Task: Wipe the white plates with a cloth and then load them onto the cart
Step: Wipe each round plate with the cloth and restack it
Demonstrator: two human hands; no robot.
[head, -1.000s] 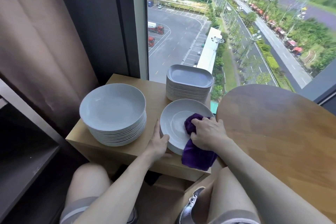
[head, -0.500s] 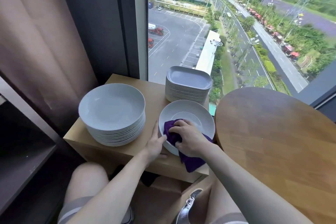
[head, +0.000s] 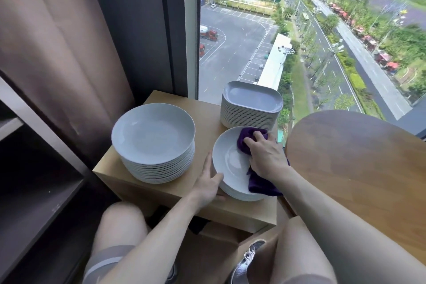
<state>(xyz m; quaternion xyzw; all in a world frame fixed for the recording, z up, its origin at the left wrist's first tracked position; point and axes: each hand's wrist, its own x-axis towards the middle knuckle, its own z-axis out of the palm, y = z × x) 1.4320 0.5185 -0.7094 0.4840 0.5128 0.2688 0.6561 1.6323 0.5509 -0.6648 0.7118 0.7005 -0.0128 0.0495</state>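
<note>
Wiping step. Right hand [head: 265, 157] gripped bunched purple cloth [head: 251, 136] on far side of round white plate [head: 230, 161]; left hand [head: 207, 182] pinched near rim. Next, probably: finish wipe, lift plate cartward.

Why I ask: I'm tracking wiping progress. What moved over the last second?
The right hand swept the purple cloth from the near-right edge of the plate leftward, then to its far rim. The left hand holds the near-left rim as before; round stack and square stack unmoved.
</note>
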